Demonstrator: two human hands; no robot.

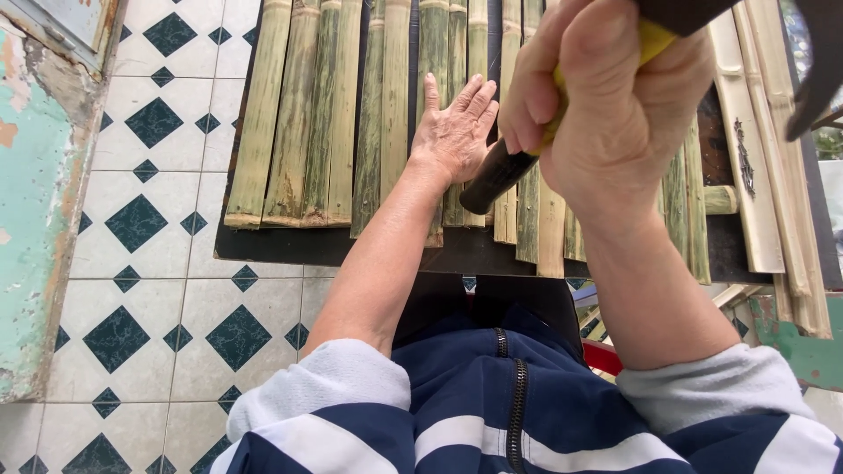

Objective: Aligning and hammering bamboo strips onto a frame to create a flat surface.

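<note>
While roughly fifteen split green bamboo slats lie side by side on one dark board, left hand presses flat, fingers spread, on the middle slats. Right hand fully closed round one hammer handle, raised just right of the left hand, above the slats.

A navy jacket with white stripes, grey pushed-up cuffs and a dark front zip.

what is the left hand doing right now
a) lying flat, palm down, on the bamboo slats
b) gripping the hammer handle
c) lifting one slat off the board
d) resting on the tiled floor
a: the left hand lies flat with fingers spread on the bamboo slats, while the right hand grips the hammer handle.
</note>
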